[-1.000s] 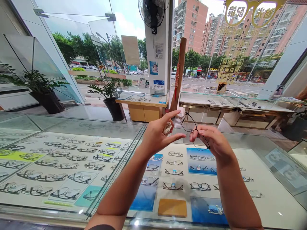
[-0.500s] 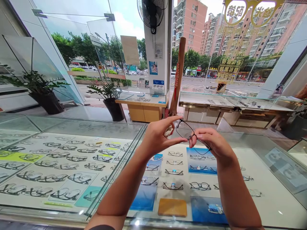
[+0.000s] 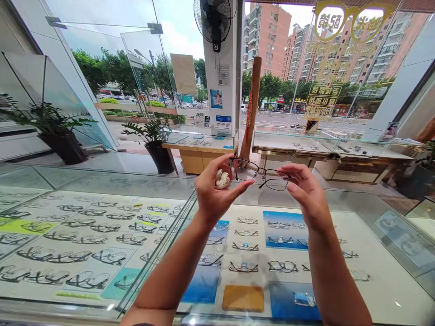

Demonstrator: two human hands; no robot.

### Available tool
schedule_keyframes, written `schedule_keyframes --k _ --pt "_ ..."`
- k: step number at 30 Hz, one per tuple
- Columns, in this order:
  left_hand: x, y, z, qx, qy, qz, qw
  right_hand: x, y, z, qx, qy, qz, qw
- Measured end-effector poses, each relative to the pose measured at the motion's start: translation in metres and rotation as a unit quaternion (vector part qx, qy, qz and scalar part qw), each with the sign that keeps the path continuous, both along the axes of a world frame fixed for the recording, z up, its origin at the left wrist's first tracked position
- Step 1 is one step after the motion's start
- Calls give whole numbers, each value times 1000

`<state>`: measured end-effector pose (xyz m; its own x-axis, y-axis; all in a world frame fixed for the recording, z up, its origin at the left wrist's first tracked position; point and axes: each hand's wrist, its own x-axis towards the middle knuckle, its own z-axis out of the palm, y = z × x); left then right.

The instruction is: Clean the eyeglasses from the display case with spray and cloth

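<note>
A pair of thin dark-framed eyeglasses [image 3: 261,171] is held up above the glass display counter, its lenses side by side. My left hand [image 3: 217,188] pinches the left end of the frame between thumb and fingers. A small pale, ridged object [image 3: 223,179] shows beside its palm; whether the hand holds it is unclear. At the other end, my right hand [image 3: 302,188] grips the frame near the right lens with thumb and forefinger.
Rows of eyeglasses [image 3: 245,246] lie inside the glass counter [image 3: 350,290], with a tan pad [image 3: 243,298] near its front. Beyond stand a wooden post [image 3: 252,99], a potted plant [image 3: 159,154], a wall fan [image 3: 213,20] and further display cases [image 3: 292,145].
The eyeglasses have turned from a steep slant to nearly level and risen a little. My left hand has shifted slightly left, and my right hand's fingers have moved to the frame's right end.
</note>
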<state>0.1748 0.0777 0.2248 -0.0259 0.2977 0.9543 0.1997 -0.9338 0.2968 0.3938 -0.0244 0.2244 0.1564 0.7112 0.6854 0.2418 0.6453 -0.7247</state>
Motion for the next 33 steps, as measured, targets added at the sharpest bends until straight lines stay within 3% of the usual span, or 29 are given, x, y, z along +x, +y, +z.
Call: schedule_keyframes --k 3,7,15,33 --pt "5 1 -5 -13 -43 7 999 -6 -3 -1 23 -43 -91 995" --pt "14 2 -12 -52 -68 -7 996 -13 -3 -3 15 -58 -136 989" --pt "18 1 -11 -103 -39 -12 994 -13 -1 -2 25 -45 -179 983" --pt "16 -1 -9 -98 -10 7 995 -17 -4 0 34 -57 -198 978"
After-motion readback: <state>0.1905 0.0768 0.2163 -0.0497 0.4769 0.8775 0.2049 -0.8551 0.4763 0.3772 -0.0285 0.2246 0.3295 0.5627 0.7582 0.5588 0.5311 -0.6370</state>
